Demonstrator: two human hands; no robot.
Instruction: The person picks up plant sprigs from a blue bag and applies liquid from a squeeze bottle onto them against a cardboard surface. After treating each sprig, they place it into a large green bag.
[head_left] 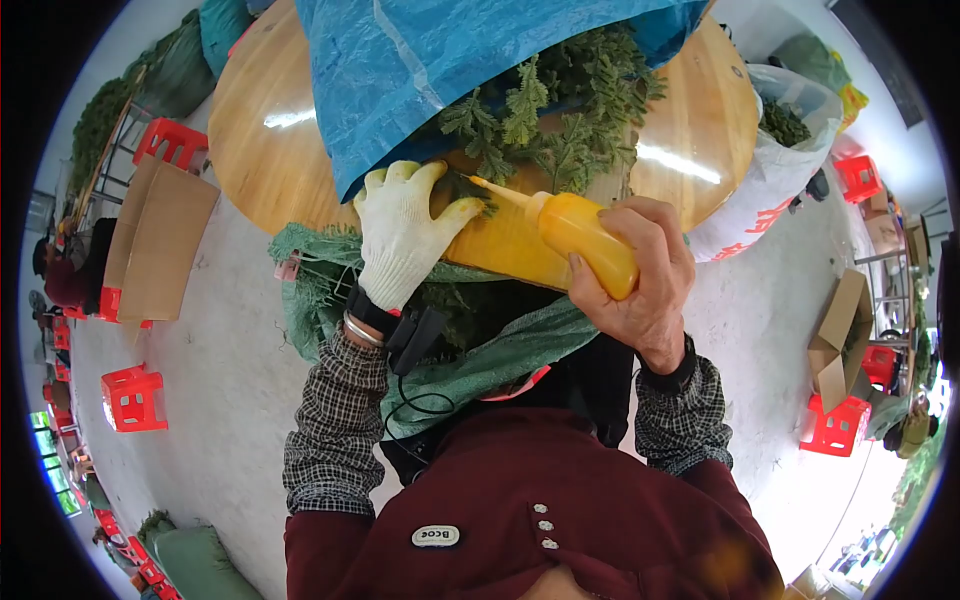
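Note:
My left hand [402,228], in a white knit glove with yellowed fingertips, lies at the near edge of the round wooden table [265,165]. Its thumb and forefinger are spread apart, with a small dark green sprig [484,204] between them, by the thumb tip. In my bare right hand [645,275] is a yellow squeeze bottle [585,238], tilted so its thin nozzle points left at the gap between that thumb and forefinger. Whether the nozzle touches the sprig I cannot tell. Green artificial fir sprigs [525,105] spill from a blue plastic sack [385,75] just beyond.
A green woven sack [500,350] lies open over my lap, below the table edge. White sack [800,130] stands right of the table. Red stools [135,398] and cardboard boxes [160,240] flank me. Another person [70,280] sits at the far left.

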